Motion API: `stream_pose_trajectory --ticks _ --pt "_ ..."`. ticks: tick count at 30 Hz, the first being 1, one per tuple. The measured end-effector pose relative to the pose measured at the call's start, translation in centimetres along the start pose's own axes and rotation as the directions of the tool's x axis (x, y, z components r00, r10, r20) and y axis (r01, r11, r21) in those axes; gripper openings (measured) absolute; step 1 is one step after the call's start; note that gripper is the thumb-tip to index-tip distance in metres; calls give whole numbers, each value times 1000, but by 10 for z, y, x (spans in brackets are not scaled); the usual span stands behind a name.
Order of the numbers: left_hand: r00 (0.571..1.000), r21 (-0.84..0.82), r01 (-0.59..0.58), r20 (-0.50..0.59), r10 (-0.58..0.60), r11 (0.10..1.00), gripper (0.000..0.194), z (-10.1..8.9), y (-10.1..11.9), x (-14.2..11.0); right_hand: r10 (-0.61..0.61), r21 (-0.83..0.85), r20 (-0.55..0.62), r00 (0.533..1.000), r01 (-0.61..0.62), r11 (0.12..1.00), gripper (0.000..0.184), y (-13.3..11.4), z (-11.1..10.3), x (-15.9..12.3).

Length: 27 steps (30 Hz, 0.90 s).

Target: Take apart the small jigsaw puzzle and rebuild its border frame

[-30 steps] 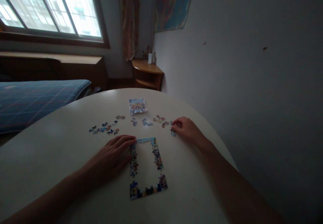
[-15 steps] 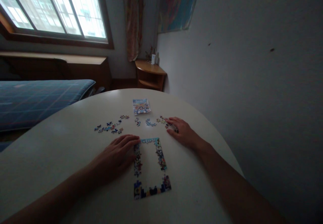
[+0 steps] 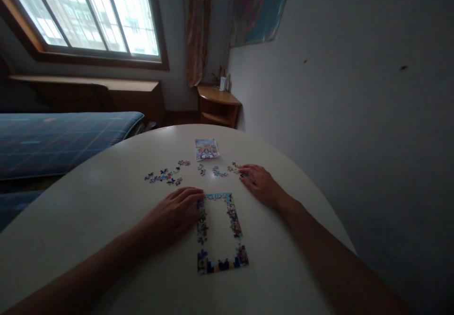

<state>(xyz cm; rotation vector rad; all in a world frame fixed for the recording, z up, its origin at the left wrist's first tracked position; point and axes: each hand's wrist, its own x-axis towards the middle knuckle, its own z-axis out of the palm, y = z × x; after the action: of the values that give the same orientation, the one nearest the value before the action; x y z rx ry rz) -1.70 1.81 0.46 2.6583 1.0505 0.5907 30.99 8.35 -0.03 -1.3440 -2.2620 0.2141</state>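
A jigsaw border lies on the white table, joined into a tall rectangle with bare tabletop inside it and small gaps along its sides. My left hand rests flat at its upper left corner, fingers stretched out and fingertips touching the edge pieces. Farther right, my right hand lies over a small cluster of loose puzzle pieces, partly covering them. Its fingers are extended, with the thumb apart from them; no lifted piece shows.
Loose pieces are spread at the left, with smaller groups near the middle. Behind them lies a printed picture sheet. The round table stands close to the wall on the right; a plaid-covered bed is at the left.
The whole scene has shifted right in view as the head turned slightly left. My right thumb and fingers have drawn a little closer together over the pieces. My left hand stays at the border's corner.
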Motion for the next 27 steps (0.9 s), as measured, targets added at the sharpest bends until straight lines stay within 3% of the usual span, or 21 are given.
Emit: stream_pose_trajectory --ticks 8,18,27 --pt "989 140 114 -105 -100 984 37 1 -13 14 44 -5 -12 999 -44 999 30 -4 2 2" --pt "990 300 132 10 -142 945 47 -10 -44 75 29 -8 2 1000 -29 1000 31 0 2 4" --pt "984 308 170 6 -180 936 28 -18 -48 60 32 -8 13 999 -32 999 33 1 3 4"
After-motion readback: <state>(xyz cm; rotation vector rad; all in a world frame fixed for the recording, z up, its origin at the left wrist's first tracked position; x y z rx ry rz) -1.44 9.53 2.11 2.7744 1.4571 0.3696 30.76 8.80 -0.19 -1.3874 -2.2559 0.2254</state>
